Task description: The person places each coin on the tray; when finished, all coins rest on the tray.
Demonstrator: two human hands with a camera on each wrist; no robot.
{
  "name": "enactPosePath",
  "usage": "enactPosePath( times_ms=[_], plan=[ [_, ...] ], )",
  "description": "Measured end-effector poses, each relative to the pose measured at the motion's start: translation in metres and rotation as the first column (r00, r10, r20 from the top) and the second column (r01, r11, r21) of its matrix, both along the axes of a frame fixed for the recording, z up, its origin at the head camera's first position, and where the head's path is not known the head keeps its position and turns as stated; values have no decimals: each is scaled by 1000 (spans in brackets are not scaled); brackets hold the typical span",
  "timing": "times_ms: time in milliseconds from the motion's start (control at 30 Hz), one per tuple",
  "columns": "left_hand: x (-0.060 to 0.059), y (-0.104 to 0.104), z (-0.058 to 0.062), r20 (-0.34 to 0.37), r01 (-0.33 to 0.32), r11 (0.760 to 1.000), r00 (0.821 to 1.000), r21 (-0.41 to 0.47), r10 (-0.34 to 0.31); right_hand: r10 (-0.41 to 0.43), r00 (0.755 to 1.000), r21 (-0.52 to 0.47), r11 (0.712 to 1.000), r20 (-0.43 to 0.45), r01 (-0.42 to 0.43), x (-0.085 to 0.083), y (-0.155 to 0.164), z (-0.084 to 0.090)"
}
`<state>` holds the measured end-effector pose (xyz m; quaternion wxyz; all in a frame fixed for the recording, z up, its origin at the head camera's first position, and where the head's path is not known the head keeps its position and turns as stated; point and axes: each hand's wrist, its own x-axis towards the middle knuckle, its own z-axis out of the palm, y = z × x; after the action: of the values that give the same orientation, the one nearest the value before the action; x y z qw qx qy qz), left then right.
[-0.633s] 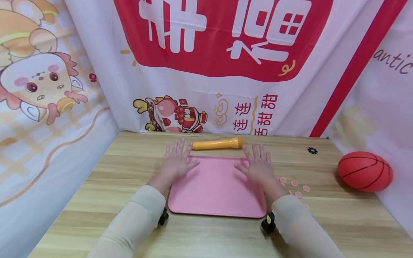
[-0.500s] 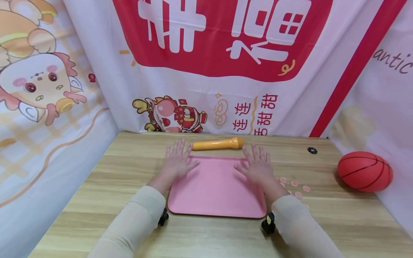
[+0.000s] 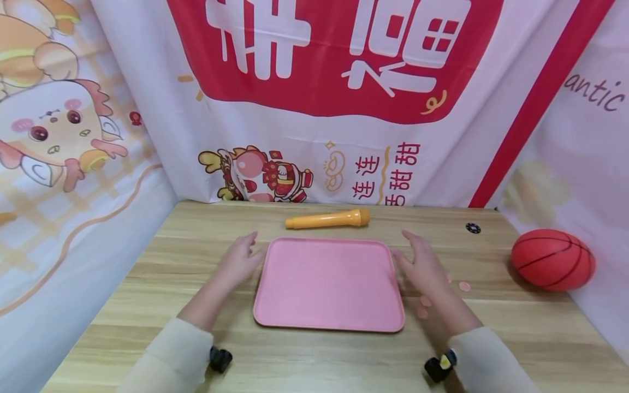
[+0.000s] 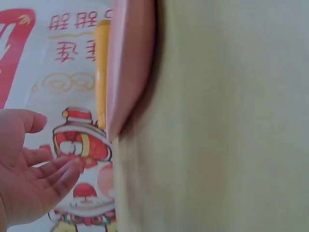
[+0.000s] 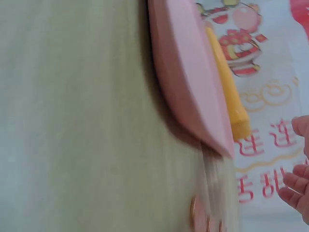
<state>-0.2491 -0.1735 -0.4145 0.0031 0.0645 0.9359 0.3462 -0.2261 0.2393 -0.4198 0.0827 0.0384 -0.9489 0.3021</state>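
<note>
A pink rectangular tray lies flat on the wooden table. My left hand is beside its left edge, fingers loosely bent and palm turned inward; in the left wrist view the hand holds nothing. On the other side my right hand is near the tray's right edge, thumb apart from the fingers. Only part of the right hand shows in the right wrist view, and nothing is in its grasp. Behind the tray lies an orange toy microphone.
Several small copper-coloured discs lie to the right of the tray, some partly behind my right forearm. Farther right sit a black patterned chip and a red basketball. Printed cloth hangs along the table's back.
Both hands have moved outward from over the tray's far corners to beside its edges. Their spread fingers have turned from palms down to palms inward. The tray and microphone stay in place.
</note>
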Motion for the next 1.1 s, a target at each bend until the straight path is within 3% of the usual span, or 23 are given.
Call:
enactPosePath(
  times_ms=[167, 400, 667, 900, 1100],
  plan=[
    [24, -20, -12, 97, -1, 989, 995, 149, -14, -90, 988, -105, 989, 122, 103, 30, 32, 2],
    [46, -27, -29, 208, 6, 948, 975, 317, -76, -135, 974, -105, 982, 184, 156, 58, 64, -6],
    [52, -18, -44, 231, -1, 915, 968, 403, -100, -123, 987, 18, 992, 105, 121, 79, 102, -24],
    [53, -12, -50, 240, -72, 898, 970, 435, -39, -77, 957, -12, 996, 279, 84, 86, 120, -36],
    [52, -8, -53, 237, -96, 902, 972, 422, -7, -79, 968, 54, 996, 240, 68, 90, 125, -43]
  ],
)
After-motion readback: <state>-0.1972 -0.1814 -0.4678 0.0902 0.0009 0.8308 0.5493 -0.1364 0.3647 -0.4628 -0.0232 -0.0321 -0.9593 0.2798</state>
